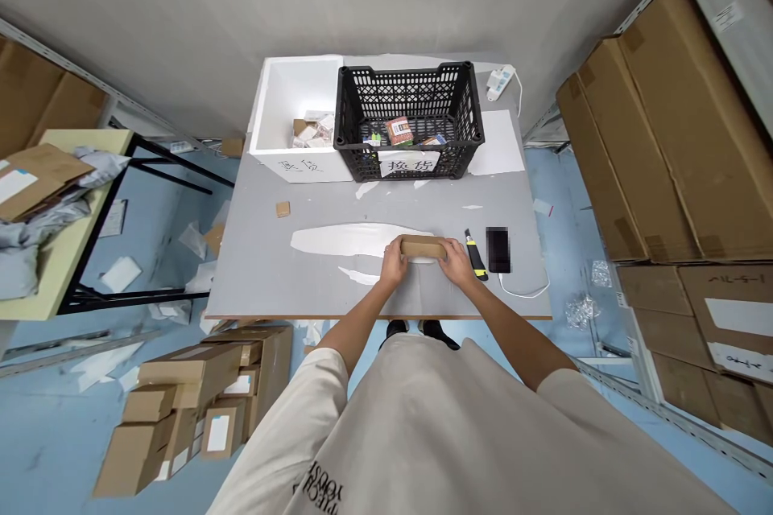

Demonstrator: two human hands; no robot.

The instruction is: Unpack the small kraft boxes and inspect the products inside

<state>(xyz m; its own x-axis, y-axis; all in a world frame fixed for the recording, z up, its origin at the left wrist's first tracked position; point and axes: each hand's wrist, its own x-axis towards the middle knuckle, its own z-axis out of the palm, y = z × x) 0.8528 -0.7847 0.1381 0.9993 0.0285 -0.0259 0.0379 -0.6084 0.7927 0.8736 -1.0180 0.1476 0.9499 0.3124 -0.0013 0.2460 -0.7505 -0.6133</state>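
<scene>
A small brown cardboard box (pixel 423 247) is held level between my two hands at the table's front half. My left hand (pixel 394 261) grips its left end, and my right hand (pixel 455 261) grips the right end. Beneath the box, a white worn patch (pixel 344 240) marks the grey tabletop (pixel 259 265). Just right of my right hand lies a yellow and black utility knife (pixel 476 256). Beside the knife is a dark phone (pixel 498 249) with a white cable.
A black plastic crate (pixel 411 165) with small packs stands at the back, beside a white foam box (pixel 302 165) holding small packets. A tiny brown box (pixel 283 209) sits on the left. A power strip (pixel 500 83) lies back right. Cartons (pixel 175 386) are stacked on the floor.
</scene>
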